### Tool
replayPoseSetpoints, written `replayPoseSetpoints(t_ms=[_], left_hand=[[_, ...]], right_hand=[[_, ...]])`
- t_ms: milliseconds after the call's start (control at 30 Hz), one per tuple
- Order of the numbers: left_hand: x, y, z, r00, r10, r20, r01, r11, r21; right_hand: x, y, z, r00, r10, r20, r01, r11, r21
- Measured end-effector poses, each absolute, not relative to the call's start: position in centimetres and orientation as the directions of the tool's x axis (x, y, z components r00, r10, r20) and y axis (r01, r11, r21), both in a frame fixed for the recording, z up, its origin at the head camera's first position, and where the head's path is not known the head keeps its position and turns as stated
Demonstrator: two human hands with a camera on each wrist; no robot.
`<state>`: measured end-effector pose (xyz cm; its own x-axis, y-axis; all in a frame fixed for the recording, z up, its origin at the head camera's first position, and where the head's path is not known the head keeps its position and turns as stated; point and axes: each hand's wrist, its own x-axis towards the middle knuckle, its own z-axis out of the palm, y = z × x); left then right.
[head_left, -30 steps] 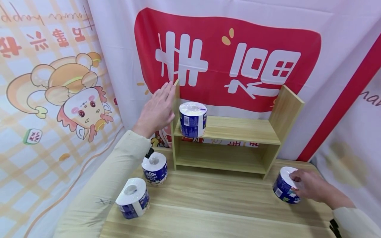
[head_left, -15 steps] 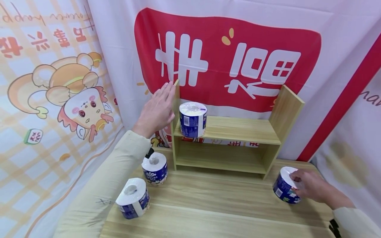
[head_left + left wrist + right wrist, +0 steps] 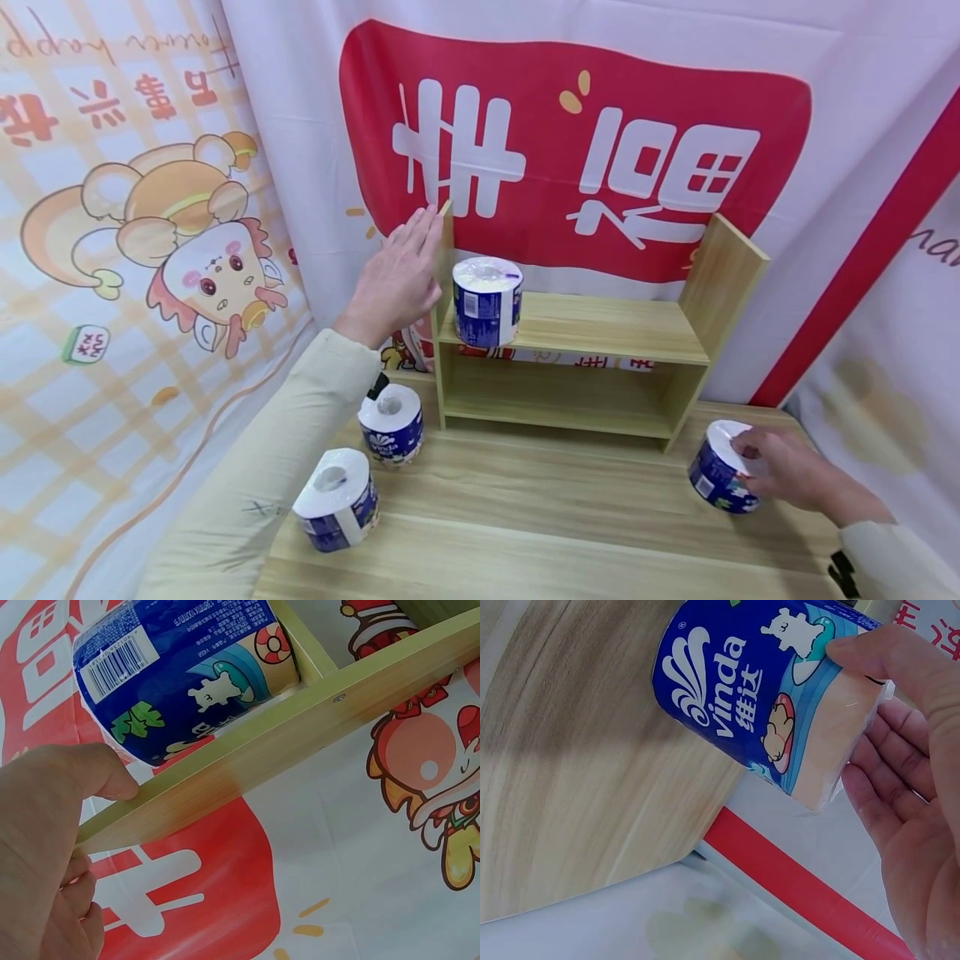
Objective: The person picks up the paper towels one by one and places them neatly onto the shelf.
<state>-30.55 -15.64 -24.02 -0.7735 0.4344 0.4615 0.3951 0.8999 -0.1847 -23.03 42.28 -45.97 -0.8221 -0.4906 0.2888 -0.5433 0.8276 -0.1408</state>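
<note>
1. Head view: the right grip [image 3: 783,471] is covering part of the gripped roll [image 3: 716,477], 4 o'clock.
2. The left sleeve [image 3: 262,467] is hiding some counter [image 3: 540,500], 8 o'clock.
3. Left wrist view: the top edge is cropping the shelf roll [image 3: 169,682], 11 o'clock.
4. Right wrist view: the right edge is cropping the right grip, 3 o'clock.

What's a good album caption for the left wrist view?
A left hand grips the shelf's wooden side panel, a blue-wrapped roll standing just inside it.
</note>
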Motion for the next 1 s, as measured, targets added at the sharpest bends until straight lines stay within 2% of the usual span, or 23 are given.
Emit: replayPoseSetpoints(t_ms=[367,567,800,1000], left_hand=[[-30.50,-15.56,-24.12,-0.768,0.433,0.471,0.396,0.900,-0.183],[-30.54,-15.57,-24.16,-0.774,0.431,0.464,0.390,0.902,-0.189],[-30.63,-15.52,-24.15,-0.776,0.429,0.461,0.383,0.903,-0.195],[-30.57,-15.50,-24.11,-0.774,0.430,0.465,0.382,0.903,-0.199]], right_hand=[[-22.84,42.22,-45.89,-0.813,-0.498,0.301,-0.551,0.825,-0.123],[-22.84,42.18,-45.81,-0.831,-0.488,0.267,-0.533,0.836,-0.129],[-22.84,42.37,-46.08,-0.776,-0.529,0.344,-0.593,0.797,-0.112],[-22.66,42.28,-45.72,-0.796,-0.533,0.288,-0.585,0.800,-0.136]])
